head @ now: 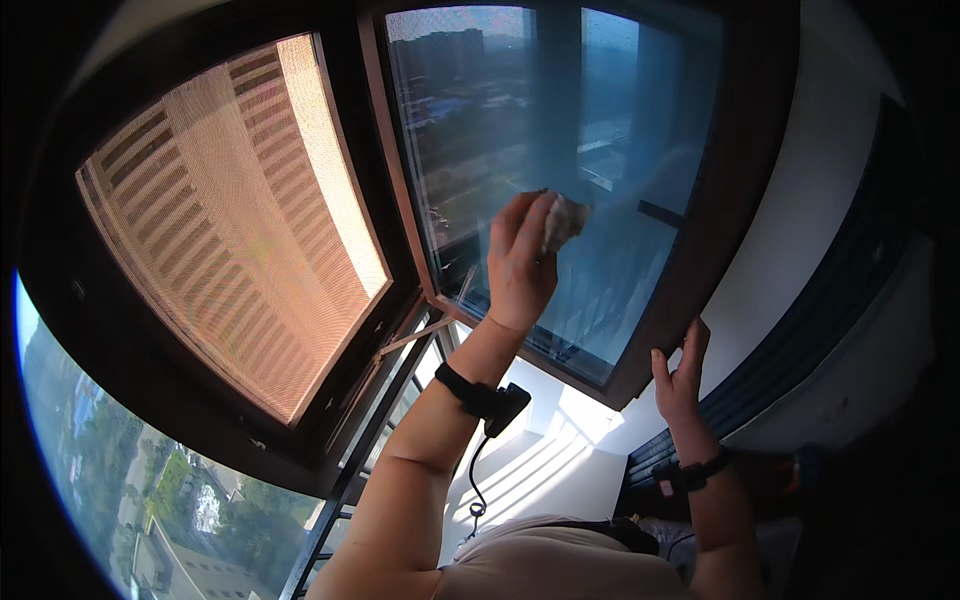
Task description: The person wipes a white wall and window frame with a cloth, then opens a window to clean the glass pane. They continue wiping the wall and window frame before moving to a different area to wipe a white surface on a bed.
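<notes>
In my left hand (523,262) is a crumpled, pale cloth (568,223), which I hold at the glass pane (480,157) of an open window sash. The fingers bend over the cloth and hide part of it. My right hand (681,379) grips the lower right edge of the sash's dark brown frame (699,259), thumb on the near face. Reflections and streaks show on the bluish glass.
Left of the sash stands an insect screen (217,225) in a dark frame. A metal stay arm (416,336) joins sash and window frame. Dark curtains (817,300) hang beside the white wall (817,172). A cable (472,469) runs from my left wrist strap (480,397).
</notes>
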`<state>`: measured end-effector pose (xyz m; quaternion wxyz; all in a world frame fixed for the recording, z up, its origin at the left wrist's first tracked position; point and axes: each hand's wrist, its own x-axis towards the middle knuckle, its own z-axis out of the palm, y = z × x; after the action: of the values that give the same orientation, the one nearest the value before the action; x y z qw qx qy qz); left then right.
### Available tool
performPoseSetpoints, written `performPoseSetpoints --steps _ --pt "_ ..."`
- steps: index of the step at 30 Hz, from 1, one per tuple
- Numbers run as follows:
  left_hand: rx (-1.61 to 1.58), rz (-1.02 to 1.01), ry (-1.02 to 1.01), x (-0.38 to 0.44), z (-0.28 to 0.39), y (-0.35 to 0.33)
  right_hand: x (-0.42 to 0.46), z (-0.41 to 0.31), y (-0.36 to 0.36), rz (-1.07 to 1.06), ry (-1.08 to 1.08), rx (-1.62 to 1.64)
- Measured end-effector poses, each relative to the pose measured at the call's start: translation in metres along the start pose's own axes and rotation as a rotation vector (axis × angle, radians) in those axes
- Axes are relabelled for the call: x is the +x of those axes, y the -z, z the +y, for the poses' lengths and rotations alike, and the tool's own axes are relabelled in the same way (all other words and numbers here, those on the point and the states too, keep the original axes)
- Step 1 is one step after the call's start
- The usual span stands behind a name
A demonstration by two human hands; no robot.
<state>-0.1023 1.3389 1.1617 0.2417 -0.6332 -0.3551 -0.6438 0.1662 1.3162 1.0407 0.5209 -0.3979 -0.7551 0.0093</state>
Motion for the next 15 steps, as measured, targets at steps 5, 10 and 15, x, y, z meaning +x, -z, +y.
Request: performPoseSetpoints --steps 5,10,15 --pt "0.112 0.316 0.440 0.084 -0.127 0.045 -0.001 -0.008 -0.004 0.001 0.012 0.012" --pt "0.090 0.335 0.346 0.013 -0.081 0.010 -0.002 -0.001 -0.005 0.026 0.026 -0.044" --pt "-0.190 -0.245 -0.070 -0.081 0.053 -0.009 -0.001 -0.006 -0.001 0.001 -0.008 0.043"
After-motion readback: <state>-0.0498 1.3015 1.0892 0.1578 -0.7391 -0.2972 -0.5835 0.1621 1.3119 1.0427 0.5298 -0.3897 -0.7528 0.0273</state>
